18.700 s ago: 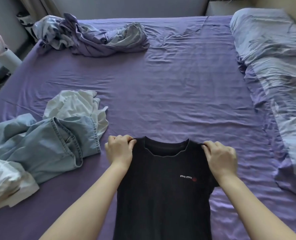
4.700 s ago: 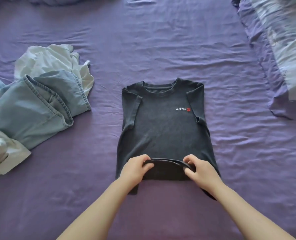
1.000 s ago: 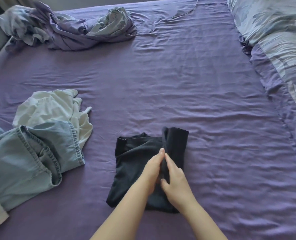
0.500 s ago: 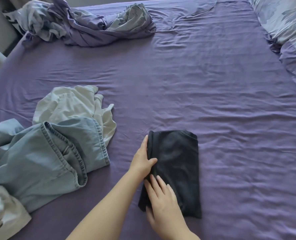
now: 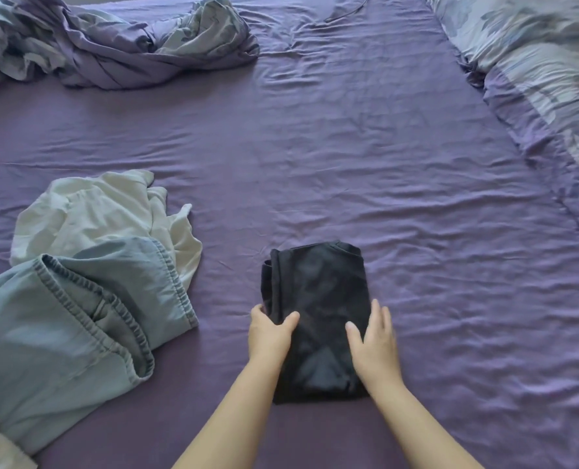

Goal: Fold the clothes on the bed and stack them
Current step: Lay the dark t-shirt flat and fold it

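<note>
Head view: left hand point(image 5: 270, 333) grips, and right hand point(image 5: 376, 343) with straight fingers presses, the folded black shirt point(image 5: 318, 306), apparently squaring it for stacking on the bed point(image 5: 349, 157).

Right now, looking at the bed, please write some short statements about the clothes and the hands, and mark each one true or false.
1. The black T-shirt lies folded into a compact rectangle. True.
2. Only one hand touches it. False: the left hand holds its left edge and the right hand rests on its right side.
3. The denim garment is folded neatly. False: it lies crumpled at the left.
4. The white garment lies partly under the denim. True.
5. The black T-shirt sits on top of the denim. False: it lies apart on the purple sheet.
</note>
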The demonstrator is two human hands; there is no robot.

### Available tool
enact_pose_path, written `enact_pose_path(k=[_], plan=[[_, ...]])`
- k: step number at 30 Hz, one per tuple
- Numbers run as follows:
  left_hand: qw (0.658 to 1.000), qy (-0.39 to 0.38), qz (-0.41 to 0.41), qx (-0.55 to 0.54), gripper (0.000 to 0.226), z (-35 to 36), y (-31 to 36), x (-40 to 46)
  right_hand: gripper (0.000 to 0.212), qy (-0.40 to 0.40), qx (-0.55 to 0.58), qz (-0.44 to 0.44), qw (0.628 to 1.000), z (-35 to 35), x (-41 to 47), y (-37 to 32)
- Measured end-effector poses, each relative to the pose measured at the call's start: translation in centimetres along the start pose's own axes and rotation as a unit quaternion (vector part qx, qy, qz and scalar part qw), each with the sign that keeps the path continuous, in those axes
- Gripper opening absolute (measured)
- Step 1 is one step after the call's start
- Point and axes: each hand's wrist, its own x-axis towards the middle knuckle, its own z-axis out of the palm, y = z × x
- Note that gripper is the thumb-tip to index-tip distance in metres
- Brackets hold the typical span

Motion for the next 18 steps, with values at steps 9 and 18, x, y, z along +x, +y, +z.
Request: enact_pose_path(k=[9, 18], plan=[[0.994, -0.040, 0.005, -0.100, 0.045, 1.3, 1.1, 0.0, 0.028, -0.039, 0.264, 0.084, 0.960, -1.5, 4.7, -0.6], [0.984, -0.096, 0.082, -0.124, 0.014, 6.2, 6.1, -3.0, 0.016, 0.049, 0.206, -0.016, 0.977, -9.3, 6.2, 2.9]])
